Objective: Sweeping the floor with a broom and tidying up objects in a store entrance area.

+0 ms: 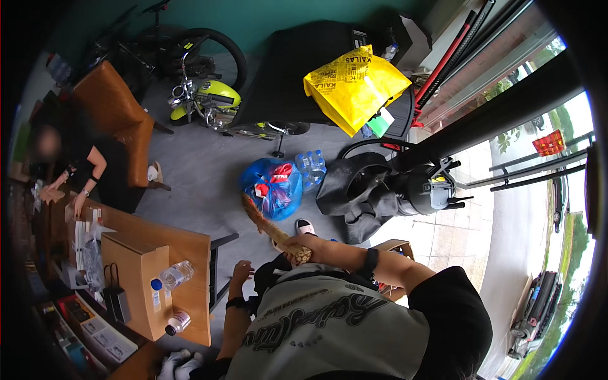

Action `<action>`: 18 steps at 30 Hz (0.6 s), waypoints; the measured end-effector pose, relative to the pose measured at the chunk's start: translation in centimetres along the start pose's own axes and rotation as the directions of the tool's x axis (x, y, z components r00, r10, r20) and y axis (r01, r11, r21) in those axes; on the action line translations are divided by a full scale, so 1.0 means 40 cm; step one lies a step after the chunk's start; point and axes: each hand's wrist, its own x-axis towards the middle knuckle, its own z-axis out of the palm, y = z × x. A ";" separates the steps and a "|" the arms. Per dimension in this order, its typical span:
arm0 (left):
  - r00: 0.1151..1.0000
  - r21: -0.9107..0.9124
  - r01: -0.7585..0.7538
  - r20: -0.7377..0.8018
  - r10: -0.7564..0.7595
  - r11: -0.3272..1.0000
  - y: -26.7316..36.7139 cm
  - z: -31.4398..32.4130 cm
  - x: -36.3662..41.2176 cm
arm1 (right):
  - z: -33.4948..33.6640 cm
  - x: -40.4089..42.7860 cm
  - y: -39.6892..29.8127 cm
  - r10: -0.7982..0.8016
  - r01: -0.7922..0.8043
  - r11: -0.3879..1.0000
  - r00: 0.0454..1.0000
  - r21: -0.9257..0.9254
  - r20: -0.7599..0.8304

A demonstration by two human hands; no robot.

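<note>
My right hand (pixel 297 244) grips a straw hand broom (pixel 271 230) near its butt end, where the cut stalk ends show. The broom's reddish-brown bristles point forward, beside a blue plastic bag (pixel 271 189) with red and white items inside. Whether the bristles touch the bag, I cannot tell. My left hand (pixel 243 270) hangs at my side near the wooden table (pixel 192 280), loosely bent, with nothing seen in it. Past the bag, a shrink-wrapped pack of water bottles (pixel 311 167) stands on the grey floor.
A cardboard box (pixel 135 285) and bottles are on the table at left, where another person (pixel 97 166) works. Ahead is a yellow-green mini motorcycle (pixel 218 97); a yellow shopping bag (pixel 351 90) sits on a black-covered surface. Black rubbery gear (pixel 361 190) lies right.
</note>
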 end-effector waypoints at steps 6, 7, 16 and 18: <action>0.992 0.086 -0.113 -0.046 0.118 0.990 -0.005 -0.008 -0.007 | -0.004 0.010 0.012 0.031 -0.031 0.999 0.999 -0.014 -0.010; 0.986 0.088 -0.121 -0.107 0.130 0.989 -0.009 -0.014 -0.015 | -0.001 0.011 0.012 0.036 -0.036 0.999 0.999 -0.004 -0.008; 0.994 0.052 0.063 -0.093 -0.058 0.997 -0.110 -0.025 -0.107 | 0.049 0.040 0.038 0.120 -0.121 0.993 0.993 0.014 0.015; 0.992 0.095 0.068 -0.112 -0.057 0.993 -0.132 -0.027 -0.108 | 0.057 0.046 0.051 0.082 -0.081 0.996 0.996 -0.037 0.016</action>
